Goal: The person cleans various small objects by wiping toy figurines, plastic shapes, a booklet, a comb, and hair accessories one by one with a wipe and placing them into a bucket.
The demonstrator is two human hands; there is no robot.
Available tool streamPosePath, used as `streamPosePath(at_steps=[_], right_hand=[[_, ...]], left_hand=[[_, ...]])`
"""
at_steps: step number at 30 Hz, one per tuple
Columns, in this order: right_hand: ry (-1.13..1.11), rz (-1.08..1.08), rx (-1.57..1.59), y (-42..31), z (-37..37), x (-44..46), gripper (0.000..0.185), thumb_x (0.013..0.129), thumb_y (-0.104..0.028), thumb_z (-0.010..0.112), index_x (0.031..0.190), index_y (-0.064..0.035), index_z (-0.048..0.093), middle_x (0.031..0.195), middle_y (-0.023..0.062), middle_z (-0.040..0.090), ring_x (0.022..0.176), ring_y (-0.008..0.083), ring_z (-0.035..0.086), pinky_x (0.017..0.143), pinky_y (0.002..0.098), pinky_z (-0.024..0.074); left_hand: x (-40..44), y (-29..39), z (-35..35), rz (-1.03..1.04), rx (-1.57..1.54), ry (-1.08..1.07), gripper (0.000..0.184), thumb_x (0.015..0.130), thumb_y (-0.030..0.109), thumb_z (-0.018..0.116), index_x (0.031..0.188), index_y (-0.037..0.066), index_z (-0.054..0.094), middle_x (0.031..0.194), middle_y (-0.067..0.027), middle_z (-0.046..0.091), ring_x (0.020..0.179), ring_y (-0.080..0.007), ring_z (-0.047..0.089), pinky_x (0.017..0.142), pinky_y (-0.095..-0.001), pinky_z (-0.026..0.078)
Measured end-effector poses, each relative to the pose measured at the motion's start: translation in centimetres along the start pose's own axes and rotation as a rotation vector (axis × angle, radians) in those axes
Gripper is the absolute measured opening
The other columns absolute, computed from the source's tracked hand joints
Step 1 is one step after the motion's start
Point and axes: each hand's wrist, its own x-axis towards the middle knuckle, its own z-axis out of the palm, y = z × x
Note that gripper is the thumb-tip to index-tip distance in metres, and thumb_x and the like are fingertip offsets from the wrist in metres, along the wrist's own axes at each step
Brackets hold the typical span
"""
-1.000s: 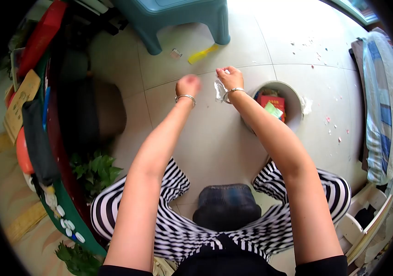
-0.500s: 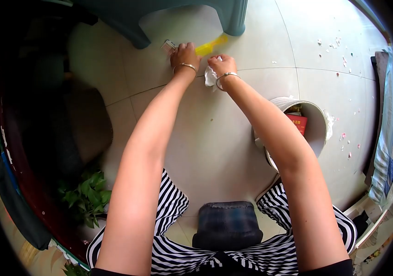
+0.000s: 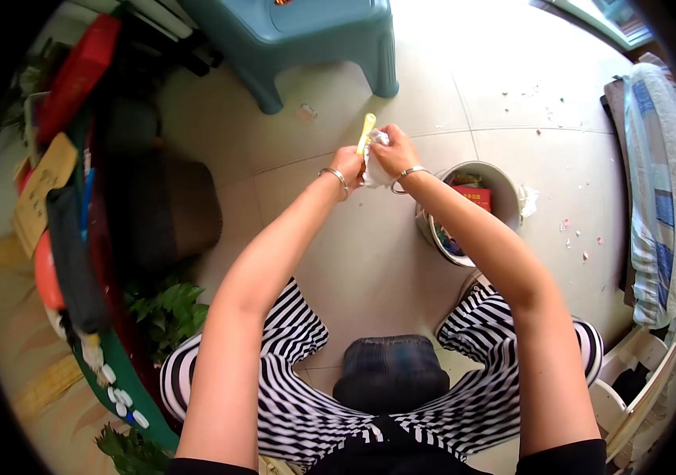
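Note:
My left hand (image 3: 348, 168) is closed round the lower part of a yellow plastic tool (image 3: 366, 133); its slim rounded handle end points up and away from me. Its working end is hidden by my fingers and the paper, so its exact kind does not show. In my right hand (image 3: 398, 152) a crumpled white tissue (image 3: 375, 170) is pinched and pressed against the tool. Both hands meet above the tiled floor, short of the stool. A small pale flat piece (image 3: 307, 112) lies on the floor beyond my left hand.
A blue-green plastic stool (image 3: 318, 47) stands ahead. Right of my hands is a waste bin (image 3: 504, 178) with a red box (image 3: 476, 196) inside. Small scraps (image 3: 566, 226) dot the floor at right. A leafy plant (image 3: 165, 309) and a dark chair-like shape (image 3: 187, 206) are at left.
Both hands have come nearer to me and together, lifting the yellow tool up to the tissue. The small pale piece by my left hand stays on the floor. The view has shifted.

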Motion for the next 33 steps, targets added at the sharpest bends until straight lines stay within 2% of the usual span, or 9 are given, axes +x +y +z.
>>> streamPosePath(at_steps=[3, 6, 10, 13, 17, 23, 26, 28, 33], right_hand=[[-0.021, -0.198, -0.100, -5.8, -3.8, -4.9, 0.023, 0.077, -0.020, 0.058, 0.095, -0.0048, 0.054, 0.095, 0.0198, 0.059, 0.087, 0.0370, 0.057, 0.075, 0.0407, 0.0456], [-0.002, -0.649, -0.282, -9.5, -7.3, -9.6, 0.017, 0.080, -0.019, 0.058, 0.088, -0.0052, 0.052, 0.085, 0.0149, 0.057, 0.079, 0.0348, 0.056, 0.069, 0.0399, 0.0453], [0.091, -0.792, -0.500, -12.8, -11.6, -15.0, 0.014, 0.083, -0.025, 0.052, 0.087, -0.0113, 0.051, 0.083, 0.0104, 0.055, 0.075, 0.0324, 0.059, 0.065, 0.0429, 0.0477], [0.316, -0.754, -0.664, -13.2, -14.1, -16.2, 0.011, 0.084, -0.021, 0.052, 0.087, -0.0107, 0.051, 0.083, 0.0091, 0.055, 0.066, 0.0319, 0.058, 0.057, 0.0418, 0.0479], [0.059, -0.936, -0.602, -13.8, -12.8, -22.8, 0.010, 0.080, -0.017, 0.055, 0.087, -0.0100, 0.051, 0.081, 0.0087, 0.055, 0.065, 0.0305, 0.058, 0.055, 0.0413, 0.0474], [0.262, -0.925, -0.572, -13.4, -13.2, -20.9, 0.009, 0.079, -0.008, 0.056, 0.087, -0.0086, 0.051, 0.081, 0.0094, 0.055, 0.067, 0.0332, 0.057, 0.056, 0.0394, 0.0462], [0.015, -1.047, -0.458, -15.3, -11.1, -23.9, 0.009, 0.080, -0.006, 0.054, 0.089, -0.0082, 0.051, 0.082, 0.0088, 0.055, 0.070, 0.0324, 0.057, 0.057, 0.0395, 0.0462], [0.072, -0.965, -0.592, -14.4, -10.4, -22.8, 0.007, 0.081, -0.007, 0.054, 0.088, -0.0083, 0.051, 0.084, 0.0092, 0.056, 0.068, 0.0335, 0.057, 0.056, 0.0398, 0.0460], [0.074, -1.059, -0.494, -16.3, -10.7, -23.1, 0.006, 0.083, -0.005, 0.050, 0.089, -0.0070, 0.050, 0.086, 0.0115, 0.056, 0.069, 0.0348, 0.057, 0.056, 0.0413, 0.0464]], left_hand=[[-6.8, 3.3, 2.2, 0.018, -0.087, -0.106, 0.013, 0.085, 0.006, 0.046, 0.094, 0.005, 0.055, 0.081, -0.0044, 0.060, 0.070, -0.0146, 0.060, 0.062, -0.0302, 0.051], [-15.1, 7.2, 5.0, 0.081, -0.041, -0.274, 0.023, 0.085, 0.004, 0.045, 0.107, 0.002, 0.050, 0.100, -0.0109, 0.058, 0.086, -0.0209, 0.062, 0.077, -0.0354, 0.053], [-23.9, 9.0, 7.4, 0.100, 0.056, -0.370, 0.030, 0.084, 0.003, 0.046, 0.114, -0.001, 0.046, 0.108, -0.0146, 0.056, 0.093, -0.0266, 0.061, 0.077, -0.0352, 0.054], [-28.2, 7.9, 8.3, 0.121, 0.075, -0.370, 0.031, 0.085, 0.004, 0.046, 0.115, -0.001, 0.045, 0.112, -0.0154, 0.055, 0.092, -0.0277, 0.061, 0.076, -0.0348, 0.054], [-30.5, 5.8, 9.6, 0.150, 0.097, -0.302, 0.033, 0.084, 0.003, 0.045, 0.117, -0.002, 0.044, 0.110, -0.0162, 0.056, 0.089, -0.0274, 0.062, 0.074, -0.0358, 0.054], [-30.1, 2.8, 10.4, 0.141, 0.132, -0.270, 0.033, 0.080, 0.003, 0.049, 0.113, 0.003, 0.049, 0.104, -0.0134, 0.057, 0.083, -0.0215, 0.063, 0.070, -0.0322, 0.055], [-26.3, 0.8, 10.1, 0.379, 0.255, -0.270, 0.029, 0.075, -0.004, 0.050, 0.104, -0.001, 0.051, 0.095, -0.0105, 0.057, 0.085, -0.0210, 0.062, 0.070, -0.0326, 0.055], [-29.7, 2.8, 10.5, 0.180, -0.164, -0.261, 0.028, 0.073, -0.010, 0.046, 0.099, -0.004, 0.049, 0.091, -0.0103, 0.055, 0.090, -0.0216, 0.059, 0.074, -0.0345, 0.053], [-28.2, 3.0, 11.4, 0.217, -0.314, -0.204, 0.029, 0.074, -0.011, 0.040, 0.100, -0.004, 0.048, 0.086, -0.0102, 0.054, 0.089, -0.0208, 0.059, 0.075, -0.0347, 0.051]])
